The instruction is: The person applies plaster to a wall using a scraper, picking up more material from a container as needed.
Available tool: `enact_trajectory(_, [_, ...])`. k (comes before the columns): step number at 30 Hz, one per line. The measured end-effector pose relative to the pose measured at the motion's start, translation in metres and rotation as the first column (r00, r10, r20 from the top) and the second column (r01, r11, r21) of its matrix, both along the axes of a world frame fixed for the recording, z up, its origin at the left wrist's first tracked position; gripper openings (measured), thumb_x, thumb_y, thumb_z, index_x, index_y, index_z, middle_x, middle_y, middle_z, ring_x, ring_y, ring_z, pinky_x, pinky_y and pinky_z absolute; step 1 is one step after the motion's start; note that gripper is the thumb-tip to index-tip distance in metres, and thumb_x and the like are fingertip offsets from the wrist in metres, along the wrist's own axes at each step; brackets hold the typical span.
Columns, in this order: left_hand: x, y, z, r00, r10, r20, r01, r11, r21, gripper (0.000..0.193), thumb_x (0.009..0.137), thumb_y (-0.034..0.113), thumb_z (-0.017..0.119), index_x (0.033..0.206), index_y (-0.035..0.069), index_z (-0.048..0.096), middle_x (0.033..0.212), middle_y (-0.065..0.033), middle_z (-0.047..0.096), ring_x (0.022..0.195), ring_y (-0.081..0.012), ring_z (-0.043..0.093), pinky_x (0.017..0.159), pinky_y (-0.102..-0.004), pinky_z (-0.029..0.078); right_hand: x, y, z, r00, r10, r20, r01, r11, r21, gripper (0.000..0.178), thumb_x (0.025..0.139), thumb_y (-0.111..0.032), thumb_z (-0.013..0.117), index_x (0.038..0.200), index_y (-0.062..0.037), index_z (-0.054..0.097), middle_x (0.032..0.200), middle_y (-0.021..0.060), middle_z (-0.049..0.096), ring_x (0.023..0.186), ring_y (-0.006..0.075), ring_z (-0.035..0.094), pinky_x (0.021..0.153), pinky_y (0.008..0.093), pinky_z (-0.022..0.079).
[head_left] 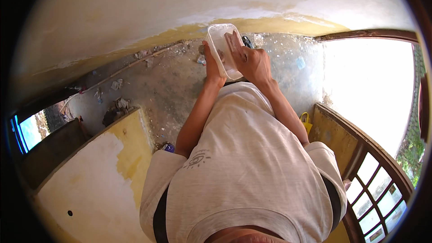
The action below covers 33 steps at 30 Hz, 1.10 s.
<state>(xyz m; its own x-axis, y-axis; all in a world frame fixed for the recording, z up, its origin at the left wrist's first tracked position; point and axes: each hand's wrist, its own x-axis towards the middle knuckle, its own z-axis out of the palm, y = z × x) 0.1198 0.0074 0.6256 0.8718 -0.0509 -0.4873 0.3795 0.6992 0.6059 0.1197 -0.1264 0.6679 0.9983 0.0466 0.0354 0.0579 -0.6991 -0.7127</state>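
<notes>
A white, rectangular plastic container (218,36) is held tilted in front of my body. My left hand (213,66) is closed around its left side and lower edge. My right hand (255,65) grips a flat, brown, wide-edged scraper (233,44), its blade over the container's opening at the right side. Whitish smears coat the inside of the container. The scraper's handle is mostly hidden in my right fist, and whether its edge touches the container wall I cannot tell.
Ahead stands a wall (180,9) with white patches over yellow paint. A long pole (130,68) lies along its base on the littered floor (175,81). To the left is a partition wall (103,162); to the right, a yellow bag (306,123) and a brown-framed paned door (375,193).
</notes>
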Motion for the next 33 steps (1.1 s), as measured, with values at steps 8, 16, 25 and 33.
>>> enact_trajectory(8, [0.008, -0.051, -0.002, 1.000, -0.008, -0.024, 0.009, 0.999, 0.039, 0.077, 0.102, 0.070, 0.027, 0.149, 0.011, 0.042, 0.139, -0.0095, 0.055, 0.126, -0.0229, 0.057, 0.106, -0.0392, 0.048, 0.007, -0.058, -0.008, 0.998, 0.034, 0.062, -0.035, 0.999, 0.010, 0.035, 0.091, -0.023, 0.066, 0.066, 0.0004, 0.063, 0.058, 0.0239, 0.054, 0.050, 0.0414, 0.055, 0.049, 0.0438, 0.046])
enact_trajectory(16, [0.014, -0.104, -0.004, 1.000, -0.012, -0.010, 0.013, 0.997, 0.073, 0.077, 0.103, 0.070, 0.026, 0.148, 0.010, 0.043, 0.138, -0.0082, 0.057, 0.126, -0.0221, 0.057, 0.107, -0.0390, 0.047, 0.008, -0.113, -0.005, 0.996, 0.011, 0.084, -0.013, 1.000, 0.018, 0.037, 0.091, -0.026, 0.066, 0.065, 0.0002, 0.061, 0.057, 0.0233, 0.054, 0.049, 0.0420, 0.054, 0.050, 0.0452, 0.046])
enact_trajectory(25, [0.007, -0.140, 0.000, 1.000, -0.015, 0.023, 0.013, 0.996, 0.086, 0.076, 0.103, 0.070, 0.024, 0.147, 0.011, 0.044, 0.137, -0.0089, 0.057, 0.126, -0.0219, 0.058, 0.103, -0.0391, 0.051, 0.006, -0.151, 0.001, 1.000, 0.020, 0.000, -0.020, 0.999, 0.036, 0.029, 0.088, -0.021, 0.065, 0.067, -0.0006, 0.063, 0.060, 0.0246, 0.059, 0.054, 0.0435, 0.061, 0.053, 0.0480, 0.050])
enact_trajectory(33, [0.001, -0.144, 0.006, 0.999, 0.027, 0.022, -0.027, 0.999, 0.021, 0.079, 0.101, 0.072, 0.025, 0.150, 0.010, 0.040, 0.141, -0.0106, 0.053, 0.128, -0.0251, 0.056, 0.107, -0.0432, 0.048, 0.016, -0.186, 0.005, 0.994, 0.070, 0.088, -0.080, 0.990, 0.117, 0.032, 0.087, -0.019, 0.069, 0.067, 0.0043, 0.059, 0.059, 0.0248, 0.050, 0.047, 0.0390, 0.049, 0.049, 0.0416, 0.042])
